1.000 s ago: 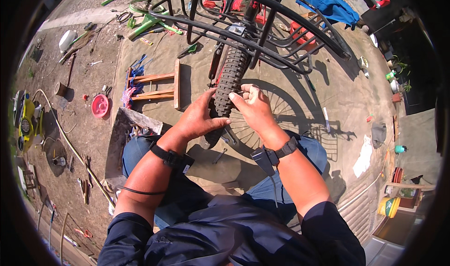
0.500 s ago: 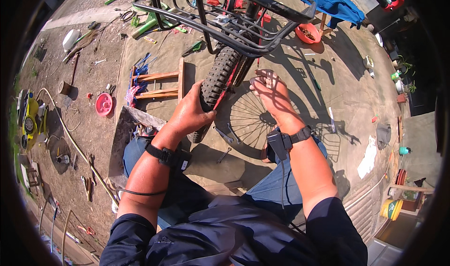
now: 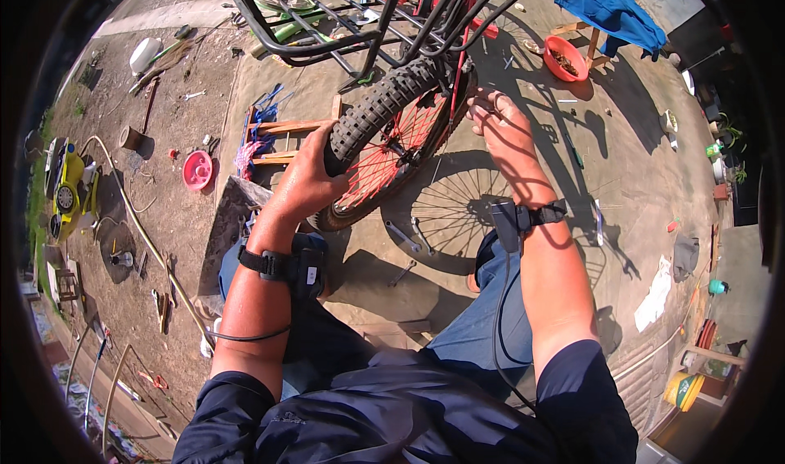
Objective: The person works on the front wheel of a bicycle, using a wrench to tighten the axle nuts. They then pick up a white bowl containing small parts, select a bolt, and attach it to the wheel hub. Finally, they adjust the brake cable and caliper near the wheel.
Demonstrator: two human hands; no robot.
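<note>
A bicycle wheel with a knobby black tyre and red-looking spokes stands tilted in front of me. My left hand is closed around the tyre's left side, thumb toward the rim. On the wheel's other side, close to a red frame tube, my right hand has its fingers curled in. What they hold, if anything, is too small to make out. Above the wheel juts a black metal rack. Both wrists wear straps with small black boxes.
Several wrenches lie on the ground between my legs. A wooden frame and a metal trough are to the left, near a pink basin. At the far right stand a red bowl and a stool draped with blue cloth.
The wheel has swung from nearly edge-on to angled, exposing its spokes, and the rack has turned with it. My left hand stays on the tyre; my right has shifted slightly right and up.
</note>
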